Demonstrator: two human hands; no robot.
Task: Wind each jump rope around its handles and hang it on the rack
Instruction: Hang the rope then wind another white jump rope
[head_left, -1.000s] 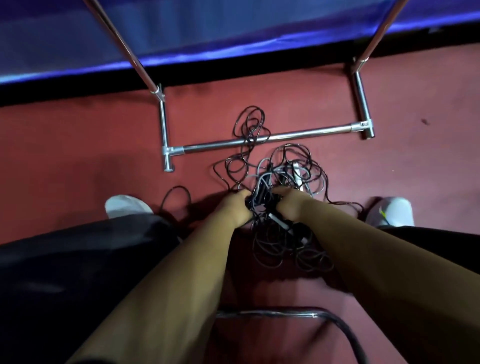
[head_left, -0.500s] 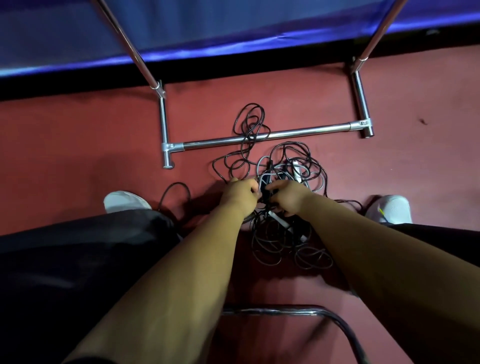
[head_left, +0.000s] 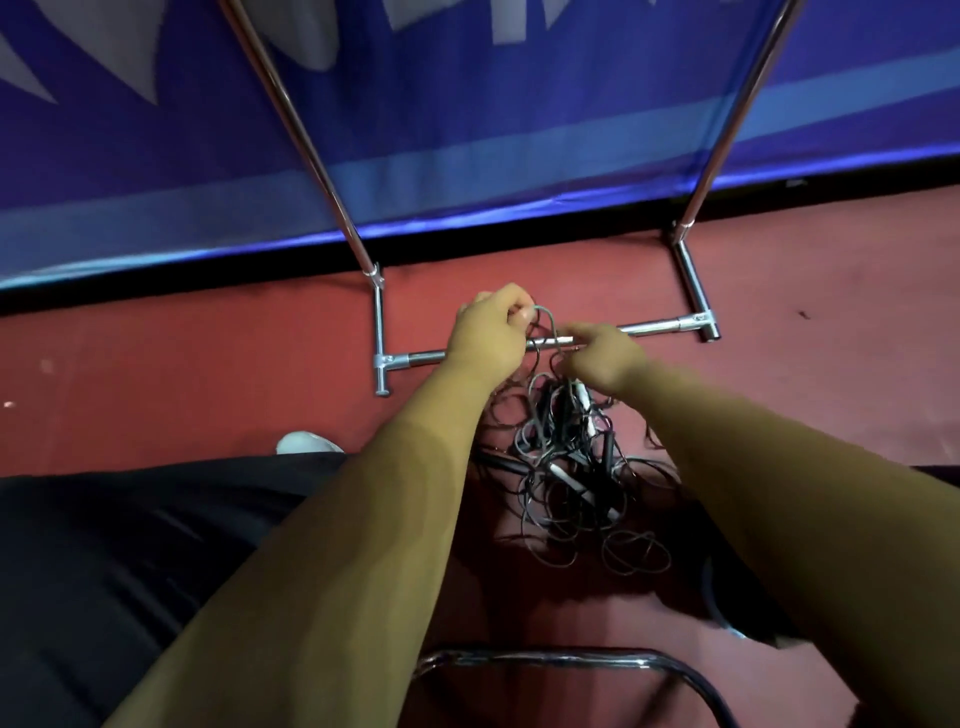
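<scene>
While a cord loop is pinched by the left hand and strands are gripped by the right hand, the tangled jump ropes are heaped at 6 o'clock of both hands, the rack at 12 o'clock. If 1 strand is pulled hard, knots could be tightened and several ropes dragged up together
</scene>
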